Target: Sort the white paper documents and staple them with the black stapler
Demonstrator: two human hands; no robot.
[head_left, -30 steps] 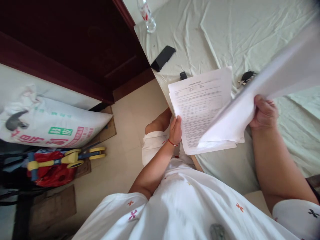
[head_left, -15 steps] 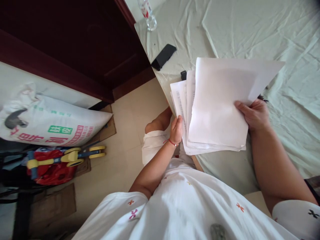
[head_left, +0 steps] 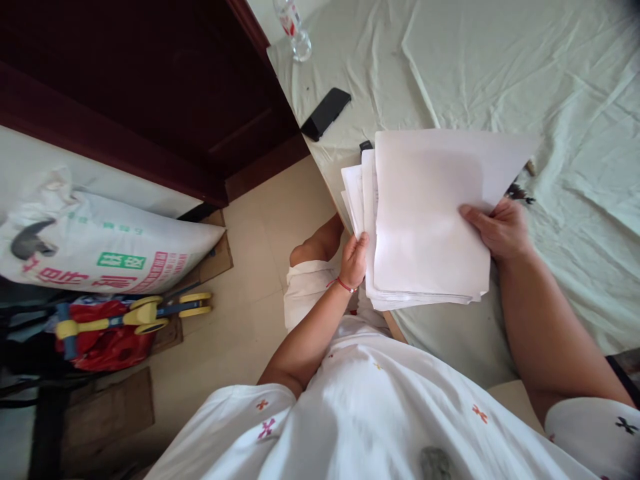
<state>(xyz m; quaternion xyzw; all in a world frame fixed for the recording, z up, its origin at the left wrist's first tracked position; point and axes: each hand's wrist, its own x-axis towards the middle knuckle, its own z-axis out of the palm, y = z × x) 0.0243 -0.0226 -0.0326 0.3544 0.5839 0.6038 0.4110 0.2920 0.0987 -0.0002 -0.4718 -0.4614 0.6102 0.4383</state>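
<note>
While both hands work at the bed's near edge, a stack of papers (head_left: pixel 425 220) sits between them, resting on the pale green sheet (head_left: pixel 500 67). Right hand (head_left: pixel 497 230) grips the top sheets at their right edge, thumb on top, fingers hidden beneath; that bundle shows a blank face up and is tilted slightly off the lower pages. Left hand (head_left: pixel 355 257) is closed lightly on the stack's left edge near the bottom corner, thumb against the paper, a red cord at the wrist. Lower pages fan out to the left of the top bundle, edges not squared. Long axis of the sheets runs away from the body, toward the far side of the bed; short axis spans hand to hand. Stack lies directly inward from each grip: to the right of the left hand, to the left of the right. Both hands touch it; the right carries the upper sheets, the left steadies the rest. Beyond the papers: a black phone (head_left: pixel 326 113) near the bed corner, a clear bottle (head_left: pixel 295 30) farther off. A printed sack (head_left: pixel 100 250) lies on the floor to the left.
</note>
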